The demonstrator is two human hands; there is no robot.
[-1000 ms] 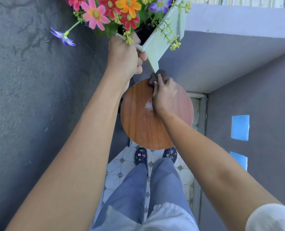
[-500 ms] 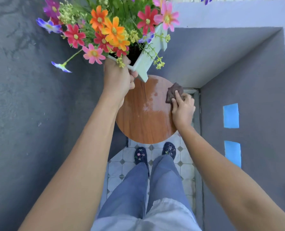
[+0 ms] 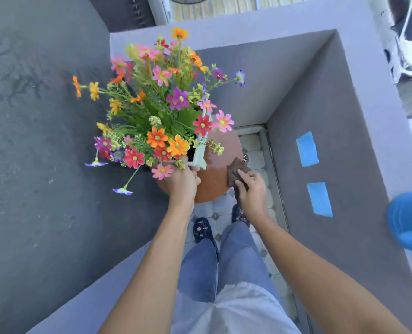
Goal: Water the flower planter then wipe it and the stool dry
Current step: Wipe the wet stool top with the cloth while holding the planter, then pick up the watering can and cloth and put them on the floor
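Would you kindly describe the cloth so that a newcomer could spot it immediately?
Find the round wooden stool in front of the person's legs, partly under the white flower planter. At its right edge the right hand presses a small crumpled cloth onto the top. It is dark brown, duller than the reddish stool.

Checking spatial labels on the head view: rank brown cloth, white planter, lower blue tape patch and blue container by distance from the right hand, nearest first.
From the right hand:
1. Brown cloth, under its fingers at the stool's right edge.
2. White planter, to its left, held at the corner by the left hand.
3. Lower blue tape patch, on the wall to its right.
4. Blue container, at the frame's far right edge.
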